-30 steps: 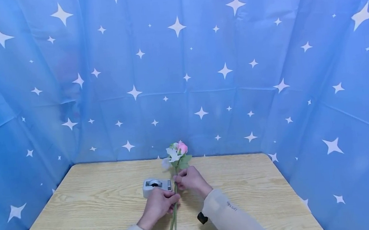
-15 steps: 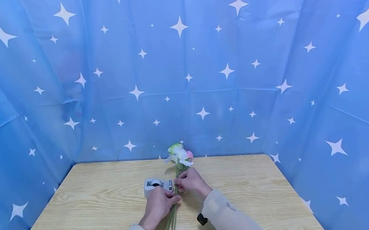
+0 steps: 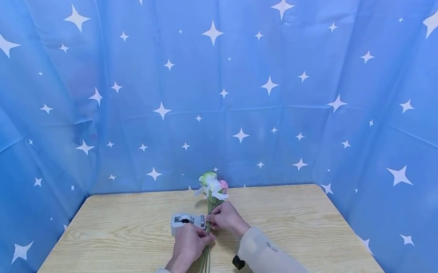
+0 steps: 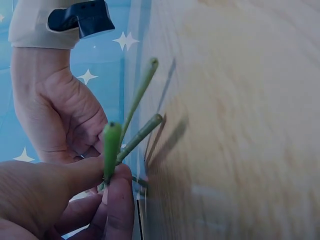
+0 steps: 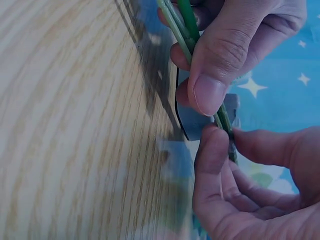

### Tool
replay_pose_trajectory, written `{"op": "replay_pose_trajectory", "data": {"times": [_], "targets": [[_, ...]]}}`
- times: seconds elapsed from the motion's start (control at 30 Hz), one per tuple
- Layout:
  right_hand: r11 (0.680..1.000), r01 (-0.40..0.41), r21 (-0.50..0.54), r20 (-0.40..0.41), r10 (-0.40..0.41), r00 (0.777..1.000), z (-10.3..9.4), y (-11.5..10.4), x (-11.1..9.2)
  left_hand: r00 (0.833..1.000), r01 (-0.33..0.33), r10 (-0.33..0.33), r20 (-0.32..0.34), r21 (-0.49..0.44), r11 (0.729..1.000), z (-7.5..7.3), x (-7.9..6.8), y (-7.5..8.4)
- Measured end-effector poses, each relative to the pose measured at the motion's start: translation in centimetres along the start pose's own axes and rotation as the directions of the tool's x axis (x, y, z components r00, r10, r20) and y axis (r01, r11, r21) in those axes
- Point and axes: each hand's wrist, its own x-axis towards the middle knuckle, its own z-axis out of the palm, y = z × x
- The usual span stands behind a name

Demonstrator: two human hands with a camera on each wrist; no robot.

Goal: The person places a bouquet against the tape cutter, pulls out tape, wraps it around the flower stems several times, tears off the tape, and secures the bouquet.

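A bunch of artificial flowers (image 3: pixel 209 186), white and pale green with a pink one partly behind, lies tilted away from me over the table. My left hand (image 3: pixel 188 246) pinches its green stems (image 4: pixel 142 132) between thumb and fingers, low on the bunch. Just above it, nearer the blooms, my right hand (image 3: pixel 228 219) pinches the same stems with thumb and forefinger. The right wrist view shows the left thumb (image 5: pixel 210 92) close to the right fingertips. Several stem ends stick out below the left hand, slightly spread. A white tape dispenser (image 3: pixel 177 228) stands left of the stems, partly hidden by the left hand.
The wooden table (image 3: pixel 107 252) reaches back to a blue curtain (image 3: pixel 197 77) with white stars, which also hangs along both sides. A small black device (image 3: pixel 238 263) is worn at the right wrist.
The bunch has turned in my hands: the pink flower shifted behind the white one and the pale green bloom came into fuller view. Lower stem ends spread slightly. Both hands stay nearly in place.
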Motion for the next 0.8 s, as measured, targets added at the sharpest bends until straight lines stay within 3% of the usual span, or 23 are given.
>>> {"op": "replay_pose_trajectory", "data": {"times": [0.47,0.8], "targets": [[0.997,-0.041,-0.069,-0.028,0.039,0.999,0.72,0.01,0.21,1.0,-0.01,0.01,0.028,0.001,1.0,0.14,0.07,-0.06],[0.995,-0.059,-0.082,-0.047,0.055,0.997,0.94,-0.18,0.38,0.997,-0.001,0.005,0.073,-0.052,0.999,-0.05,0.15,0.07]]}}
